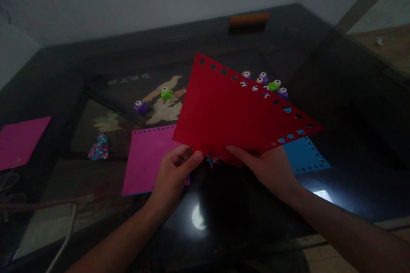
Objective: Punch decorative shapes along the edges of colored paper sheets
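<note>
A pale grey wall (pixel 144 0) rose behind a broad, dark table (pixel 272 226), whose glossy top filled most of the view. The light was dim, and two bright reflections shone on the near part of the tabletop, a rounded one (pixel 198 217) near the middle and a smaller one (pixel 323 195) to the right. A dark slanting strip (pixel 368 0), perhaps a post, crossed the upper right, while brownish floor (pixel 389 49) showed beyond the table's right side

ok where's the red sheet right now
In the head view, the red sheet is just right of centre, in the left hand and right hand, partly hiding a pink sheet at left and the blue sheet at right.
</note>
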{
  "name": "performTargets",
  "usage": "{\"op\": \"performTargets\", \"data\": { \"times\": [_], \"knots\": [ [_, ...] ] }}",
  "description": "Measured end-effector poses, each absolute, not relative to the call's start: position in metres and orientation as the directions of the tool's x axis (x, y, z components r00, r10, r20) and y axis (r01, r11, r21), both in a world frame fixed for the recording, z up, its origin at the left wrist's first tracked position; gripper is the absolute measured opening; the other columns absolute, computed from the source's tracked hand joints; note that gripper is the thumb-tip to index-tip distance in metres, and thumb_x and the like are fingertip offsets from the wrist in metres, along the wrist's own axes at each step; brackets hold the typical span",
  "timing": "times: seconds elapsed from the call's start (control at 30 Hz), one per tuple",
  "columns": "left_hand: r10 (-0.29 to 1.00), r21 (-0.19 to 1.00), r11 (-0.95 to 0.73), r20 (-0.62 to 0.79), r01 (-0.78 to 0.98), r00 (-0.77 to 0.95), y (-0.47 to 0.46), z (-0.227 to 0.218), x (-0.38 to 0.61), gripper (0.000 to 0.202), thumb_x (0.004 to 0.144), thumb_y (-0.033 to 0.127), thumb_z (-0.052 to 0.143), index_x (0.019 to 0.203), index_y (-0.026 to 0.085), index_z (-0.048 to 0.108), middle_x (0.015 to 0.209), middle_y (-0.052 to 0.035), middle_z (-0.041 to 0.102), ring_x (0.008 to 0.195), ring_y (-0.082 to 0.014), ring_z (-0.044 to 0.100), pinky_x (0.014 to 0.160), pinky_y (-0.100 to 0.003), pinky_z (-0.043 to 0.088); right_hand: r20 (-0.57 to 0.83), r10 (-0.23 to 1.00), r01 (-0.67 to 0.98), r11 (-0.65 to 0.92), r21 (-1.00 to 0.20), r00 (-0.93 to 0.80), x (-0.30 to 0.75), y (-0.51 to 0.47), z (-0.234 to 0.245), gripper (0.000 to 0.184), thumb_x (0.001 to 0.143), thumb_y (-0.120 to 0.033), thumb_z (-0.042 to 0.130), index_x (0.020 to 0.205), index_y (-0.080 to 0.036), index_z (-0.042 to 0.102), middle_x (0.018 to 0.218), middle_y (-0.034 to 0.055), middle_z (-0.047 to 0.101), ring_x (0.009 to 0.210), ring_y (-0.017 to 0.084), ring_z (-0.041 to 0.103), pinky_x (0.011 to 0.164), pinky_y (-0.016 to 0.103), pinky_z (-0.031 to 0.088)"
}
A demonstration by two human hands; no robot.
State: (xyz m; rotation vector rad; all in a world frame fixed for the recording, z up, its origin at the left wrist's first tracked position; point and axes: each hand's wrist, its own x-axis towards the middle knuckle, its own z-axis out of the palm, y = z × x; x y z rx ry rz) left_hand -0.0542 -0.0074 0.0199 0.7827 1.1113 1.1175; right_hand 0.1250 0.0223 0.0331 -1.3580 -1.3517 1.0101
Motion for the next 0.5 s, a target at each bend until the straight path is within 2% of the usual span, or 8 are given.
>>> {"op": "performTargets", "data": {
  "times": [0.13,0.3,0.5],
  "knots": [
    [0.96,0.916,0.277,-0.275,-0.291,0.049,-0.0078,0.0198,-0.0544,0.023,0.076,0.031,0.073,0.098,0.022,0.072,0.103,-0.006,0.072,0.099,-0.0216,0.066,0.095,-0.035,0.046,0.066,0.996,0.204,0.053,-0.977,0.056,0.1255,0.0217,0.033,0.029,0.064,-0.033,0.078,0.093,-0.027,0.072,0.1,0.0044,0.073,0.107,0.03,0.062,0.102,0.05,0.042],
    [0.965,0.934,0.262,-0.257,-0.242,0.052,-0.0077,0.0144,-0.0565,0.023,0.077,0.032,0.072,0.098,0.022,0.071,0.099,-0.0051,0.073,0.096,-0.02,0.066,0.09,-0.031,0.048,0.095,0.995,0.213,0.086,-0.973,0.036,0.1262,0.0228,0.0332,0.026,0.068,-0.033,0.075,0.094,-0.027,0.071,0.102,0.0038,0.073,0.104,0.028,0.064,0.097,0.046,0.048],
    [0.954,0.944,0.293,-0.299,-0.155,-0.021,-0.0084,0.0144,-0.0571,0.035,0.068,0.036,0.079,0.096,0.017,0.068,0.1,-0.0073,0.073,0.092,-0.0219,0.067,0.086,-0.033,0.051,0.138,0.989,0.309,0.114,-0.944,0.056,0.1301,0.0248,0.0306,0.031,0.068,-0.031,0.074,0.098,-0.026,0.069,0.105,0.0029,0.072,0.104,0.027,0.065,0.097,0.045,0.048]
  ]
}}
